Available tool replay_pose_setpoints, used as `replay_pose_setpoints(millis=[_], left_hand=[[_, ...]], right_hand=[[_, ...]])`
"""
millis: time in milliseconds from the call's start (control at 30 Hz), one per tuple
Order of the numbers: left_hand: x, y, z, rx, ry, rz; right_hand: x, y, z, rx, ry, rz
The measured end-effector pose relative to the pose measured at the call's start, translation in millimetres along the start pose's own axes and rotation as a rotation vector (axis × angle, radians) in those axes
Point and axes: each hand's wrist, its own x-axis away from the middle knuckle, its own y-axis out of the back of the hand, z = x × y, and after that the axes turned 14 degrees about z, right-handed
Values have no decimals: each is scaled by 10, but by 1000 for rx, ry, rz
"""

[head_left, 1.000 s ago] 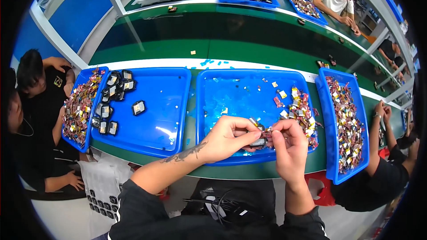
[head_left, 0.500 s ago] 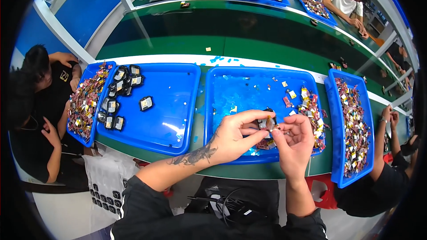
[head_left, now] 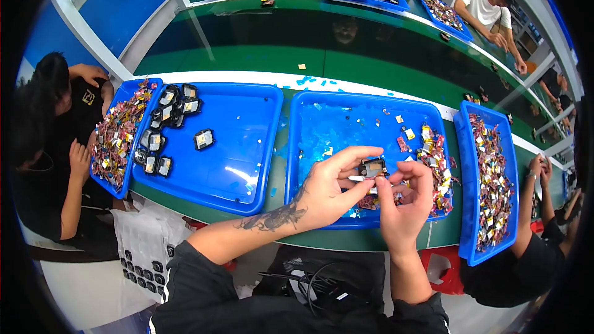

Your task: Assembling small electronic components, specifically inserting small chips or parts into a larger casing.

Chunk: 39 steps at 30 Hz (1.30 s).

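Note:
A small black plastic housing (head_left: pixel 373 167) is held above the blue tray in front of me. My left hand (head_left: pixel 328 185) is closed around its left side, fingers behind and thumb below. A flat white piece (head_left: pixel 357 178) juts out at the lower left of the housing, by the left thumb. My right hand (head_left: pixel 405 201) has its thumb tip against the lower edge of the housing. Its other fingers are half curled and stand apart from the thumb. Beneath the hands, the blue tray (head_left: pixel 365 98) contains small circuit boards (head_left: pixel 437 164) with yellow and silver parts, heaped at its right.
To the left, another blue tray (head_left: pixel 238 142) carries several black housings (head_left: pixel 176 102). Narrow bins of boards stand at far left (head_left: pixel 117 142) and far right (head_left: pixel 493 185). Co-workers sit on both sides and across the green belt (head_left: pixel 266 37). Blue scraps (head_left: pixel 306 80) dot the white rail.
The housing has been tipped so its hollow inside faces up, and the white piece now shows. My right index finger has drawn away from it. The view has shifted slightly.

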Motion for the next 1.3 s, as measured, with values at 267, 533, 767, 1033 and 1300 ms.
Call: replay_pose_setpoints(millis=[267,533,767,1033,1300], left_hand=[[-22,-35,46,-40,-55,-13],[78,-5,80,-22,-142,-69],[-84,-162,245,-82,-353,-116],[-37,139,35,-156,-237,-236],[1290,1552,-477,-1551,584,-598]], right_hand=[[-16,33,26,-338,-184,112],[-31,-61,23,-195,-139,176],[17,183,-391,-64,42,141],[-699,39,16,3,48,429],[-2497,217,-1089,111,-383,359]])
